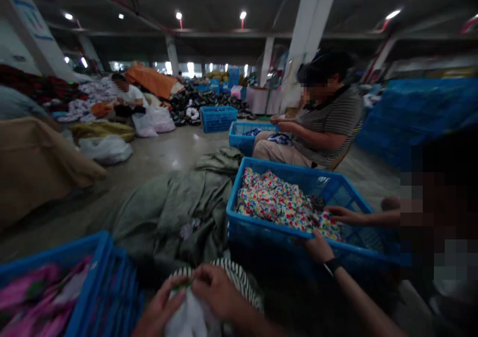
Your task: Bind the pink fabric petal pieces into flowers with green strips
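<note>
Grey floor [160,153] spreads under a dark ceiling [209,8], on which at least five lamps [243,15] are shining. Two hands of the wearer are at the bottom, close to each other. Left hand [162,302] has its fingers closed at the top of one white cloth [188,314], near one small green piece [182,285]; whether this piece belongs to the cloth, I cannot tell. Right hand [214,287] pinches the same cloth from the other side, so the cloth hangs between and below both hands. Just behind the right hand is a black-and-white striped cloth [236,280].

To the left of the left hand stands one blue crate [106,242] with pink cloth [41,297] inside. Ahead of both hands lies one big grey-green heap of fabric [175,202]. Ahead and to the right of the right hand is a second blue crate [232,217], holding many pieces of colourful spotted cloth [276,202]. Two hands of a co-worker are at this crate: one hand [341,215] touches the cloth, the other hand [319,247], with one dark wristband [332,266], is at the near rim.

Farther from the hands, two more blue crates [218,118] stand, and beside the nearer one a person in a striped shirt [336,115] is seated with blue-and-white cloth [280,138]. Far ahead to the left sits one person in a white shirt [132,96], near heaps of cloth [192,103].
</note>
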Demonstrator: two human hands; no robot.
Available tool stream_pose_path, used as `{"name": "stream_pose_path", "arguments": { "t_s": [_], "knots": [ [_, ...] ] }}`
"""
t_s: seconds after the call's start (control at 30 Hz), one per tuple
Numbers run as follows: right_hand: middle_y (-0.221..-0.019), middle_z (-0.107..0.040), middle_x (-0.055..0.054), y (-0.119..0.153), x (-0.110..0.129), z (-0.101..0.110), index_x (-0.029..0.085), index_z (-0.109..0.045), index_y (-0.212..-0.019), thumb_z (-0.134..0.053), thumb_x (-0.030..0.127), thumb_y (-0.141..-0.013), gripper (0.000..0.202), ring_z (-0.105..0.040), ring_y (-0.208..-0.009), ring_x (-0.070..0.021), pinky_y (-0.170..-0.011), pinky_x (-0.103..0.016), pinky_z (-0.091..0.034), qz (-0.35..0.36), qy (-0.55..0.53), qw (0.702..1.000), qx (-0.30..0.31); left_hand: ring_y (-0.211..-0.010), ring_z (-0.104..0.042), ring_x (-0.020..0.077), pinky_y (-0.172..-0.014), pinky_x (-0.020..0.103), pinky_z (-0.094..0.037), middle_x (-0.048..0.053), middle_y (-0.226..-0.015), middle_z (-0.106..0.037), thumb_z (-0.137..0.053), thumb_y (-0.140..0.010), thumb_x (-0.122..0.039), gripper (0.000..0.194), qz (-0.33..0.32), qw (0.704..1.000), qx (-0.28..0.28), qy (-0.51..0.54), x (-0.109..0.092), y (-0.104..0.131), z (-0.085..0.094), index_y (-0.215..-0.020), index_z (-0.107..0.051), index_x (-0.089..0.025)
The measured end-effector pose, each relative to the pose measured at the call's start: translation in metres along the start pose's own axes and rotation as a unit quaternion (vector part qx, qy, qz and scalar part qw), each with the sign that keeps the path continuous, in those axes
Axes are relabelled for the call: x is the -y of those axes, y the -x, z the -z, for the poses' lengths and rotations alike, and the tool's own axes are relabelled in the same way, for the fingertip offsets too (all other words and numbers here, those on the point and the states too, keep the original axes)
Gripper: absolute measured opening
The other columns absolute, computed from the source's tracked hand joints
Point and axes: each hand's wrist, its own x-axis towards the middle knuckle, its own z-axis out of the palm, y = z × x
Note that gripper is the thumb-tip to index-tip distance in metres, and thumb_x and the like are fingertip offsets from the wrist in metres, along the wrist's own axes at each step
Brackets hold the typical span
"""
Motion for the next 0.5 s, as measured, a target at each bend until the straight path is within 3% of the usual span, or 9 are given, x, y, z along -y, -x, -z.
{"name": "stream_pose_path", "arguments": {
  "t_s": [0.07, 0.17, 0.27, 0.37, 0.43, 0.5],
  "knots": [
    [-0.058, -0.047, 0.005, 0.004, -0.014, -0.009, 0.018, -0.053, -0.066, -0.055, 0.037, -0.073, 0.020, -0.042, -0.053, -0.0089, -0.049, -0.021, -0.034, -0.035, -0.055, 0.998, -0.001, -0.061, -0.060, 0.0162, -0.056, 0.026, -0.045, 0.000, -0.066, -0.063, -0.073, -0.058, -0.035, 0.031, -0.014, 0.995, 0.002, 0.101, 0.012, 0.014, -0.001, -0.079, -0.059, -0.017],
    [-0.059, -0.042, 0.005, 0.001, -0.029, -0.009, 0.017, -0.049, -0.065, -0.058, 0.037, -0.070, 0.023, -0.036, -0.053, -0.0080, -0.048, -0.020, -0.029, -0.066, -0.099, 0.993, -0.008, -0.046, -0.050, 0.0069, -0.047, 0.017, -0.037, -0.004, -0.053, -0.056, -0.073, -0.059, -0.025, 0.024, -0.045, 0.986, 0.000, 0.160, 0.012, 0.020, -0.002, -0.061, -0.051, -0.014],
    [-0.058, -0.041, 0.005, -0.002, -0.033, -0.005, 0.016, -0.048, -0.065, -0.058, 0.038, -0.070, 0.024, -0.034, -0.052, -0.0076, -0.047, -0.020, -0.027, -0.075, -0.121, 0.990, -0.004, -0.045, -0.048, 0.0059, -0.046, 0.016, -0.036, -0.006, -0.053, -0.054, -0.073, -0.057, -0.021, 0.027, -0.042, 0.983, -0.002, 0.181, 0.004, 0.019, 0.002, -0.061, -0.047, -0.015],
    [-0.058, -0.042, 0.005, 0.000, -0.028, -0.004, 0.017, -0.049, -0.066, -0.059, 0.039, -0.070, 0.025, -0.034, -0.051, -0.0075, -0.046, -0.019, -0.027, -0.066, -0.135, 0.989, 0.013, -0.053, -0.053, 0.0082, -0.052, 0.019, -0.040, -0.004, -0.064, -0.058, -0.075, -0.055, -0.019, 0.030, -0.032, 0.983, 0.029, 0.177, 0.002, 0.021, 0.007, -0.074, -0.052, -0.016],
    [-0.058, -0.042, 0.005, 0.002, -0.023, -0.005, 0.016, -0.049, -0.065, -0.060, 0.039, -0.070, 0.026, -0.034, -0.050, -0.0073, -0.046, -0.019, -0.027, -0.059, -0.130, 0.989, 0.038, -0.056, -0.055, 0.0097, -0.053, 0.020, -0.041, 0.000, -0.068, -0.060, -0.074, -0.058, -0.025, 0.030, -0.013, 0.987, 0.056, 0.153, 0.005, 0.021, 0.010, -0.079, -0.055, -0.014],
    [-0.056, -0.042, 0.005, 0.001, -0.020, -0.005, 0.016, -0.048, -0.062, -0.061, 0.040, -0.069, 0.028, -0.033, -0.049, -0.0068, -0.044, -0.019, -0.026, -0.063, -0.126, 0.989, 0.052, -0.050, -0.051, 0.0082, -0.049, 0.019, -0.038, -0.001, -0.060, -0.056, -0.071, -0.062, -0.032, 0.026, -0.005, 0.989, 0.059, 0.138, 0.010, 0.020, 0.010, -0.072, -0.055, -0.013]
  ]
}}
